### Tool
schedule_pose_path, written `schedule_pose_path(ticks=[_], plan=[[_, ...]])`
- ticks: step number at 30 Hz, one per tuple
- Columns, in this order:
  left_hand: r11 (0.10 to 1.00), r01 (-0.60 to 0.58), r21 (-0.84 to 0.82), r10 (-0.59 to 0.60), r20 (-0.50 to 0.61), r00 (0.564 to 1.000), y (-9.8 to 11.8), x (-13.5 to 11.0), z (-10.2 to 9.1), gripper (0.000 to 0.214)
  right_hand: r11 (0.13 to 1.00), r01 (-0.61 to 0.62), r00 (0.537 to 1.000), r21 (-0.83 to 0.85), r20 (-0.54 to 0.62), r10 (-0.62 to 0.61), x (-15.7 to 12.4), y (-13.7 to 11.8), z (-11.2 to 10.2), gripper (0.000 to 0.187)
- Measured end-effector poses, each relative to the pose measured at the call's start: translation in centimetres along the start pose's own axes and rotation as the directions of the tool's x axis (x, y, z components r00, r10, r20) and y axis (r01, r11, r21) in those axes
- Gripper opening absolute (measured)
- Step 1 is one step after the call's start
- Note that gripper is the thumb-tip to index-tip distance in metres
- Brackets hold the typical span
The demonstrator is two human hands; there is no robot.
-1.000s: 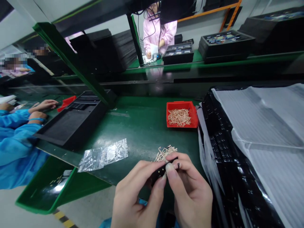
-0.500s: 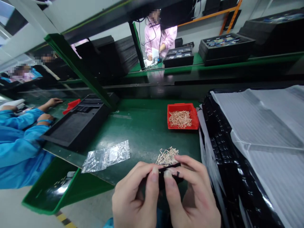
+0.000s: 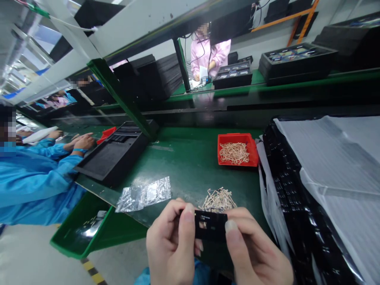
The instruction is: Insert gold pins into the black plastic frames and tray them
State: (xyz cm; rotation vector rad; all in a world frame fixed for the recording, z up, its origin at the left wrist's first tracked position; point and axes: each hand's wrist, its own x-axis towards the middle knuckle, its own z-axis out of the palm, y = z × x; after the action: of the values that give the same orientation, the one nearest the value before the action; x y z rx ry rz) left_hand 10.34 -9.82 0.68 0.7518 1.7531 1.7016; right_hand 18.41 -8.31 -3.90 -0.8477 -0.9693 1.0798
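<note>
Between my hands is a small black rectangular plastic part (image 3: pixel 211 226), with a flat glossy face and a small light-coloured square on it. My left hand (image 3: pixel 175 241) pinches its left end with the thumb in front. My right hand (image 3: pixel 252 245) grips the right end between thumb and fingers. Just beyond the part, a loose pile of small beige strip-like pieces (image 3: pixel 219 198) lies on the green bench, partly hidden by the part and my fingers. Farther back, a red bin (image 3: pixel 253 158) holds more of the same beige pieces (image 3: pixel 234 153).
A clear plastic bag (image 3: pixel 144 194) lies left on the green bench top (image 3: pixel 184 166). Black trays under white sheeting (image 3: pixel 341 158) stand at right. At left are a black foam tray (image 3: pixel 103 158), a green bin (image 3: pixel 68 245) and a co-worker's blue sleeve (image 3: pixel 38 170). Another person in pink works opposite.
The black part now shows its flat face, and my hands have drawn apart to its two ends. The view has shifted left; the co-worker's hands at left have come together.
</note>
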Motion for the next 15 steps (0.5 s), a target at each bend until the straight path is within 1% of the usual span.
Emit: schedule_pose_path(ticks=[2, 4, 8, 11, 15], plan=[[0.999, 0.018, -0.038, -0.018, -0.005, 1.0, -0.32, -0.05, 0.0, 0.041, 1.0, 0.011, 1.0, -0.003, 0.006, -0.011, -0.09, -0.12, 0.13, 0.021], [0.999, 0.0, -0.049, 0.0, -0.004, 1.0, -0.6, -0.08, -0.03, 0.043, 1.0, 0.01, 1.0, -0.006, -0.004, -0.01, -0.07, -0.17, 0.15, 0.022], [0.999, -0.043, -0.03, 0.045, 0.049, 0.998, -0.84, -0.29, -0.11, 0.042, 1.0, 0.002, 1.0, 0.005, 0.03, -0.002, -0.01, -0.13, 0.13, 0.024], [0.996, -0.084, 0.035, 0.082, 0.045, 0.996, -0.6, -0.49, -0.16, 0.035, 1.0, 0.022, 0.999, -0.013, 0.045, -0.022, -0.12, -0.19, 0.16, 0.023], [0.972, -0.179, 0.153, 0.175, 0.038, 0.984, -0.07, -0.5, -0.17, 0.026, 0.997, 0.069, 0.995, -0.043, 0.069, -0.066, -0.22, -0.49, 0.2, 0.023]])
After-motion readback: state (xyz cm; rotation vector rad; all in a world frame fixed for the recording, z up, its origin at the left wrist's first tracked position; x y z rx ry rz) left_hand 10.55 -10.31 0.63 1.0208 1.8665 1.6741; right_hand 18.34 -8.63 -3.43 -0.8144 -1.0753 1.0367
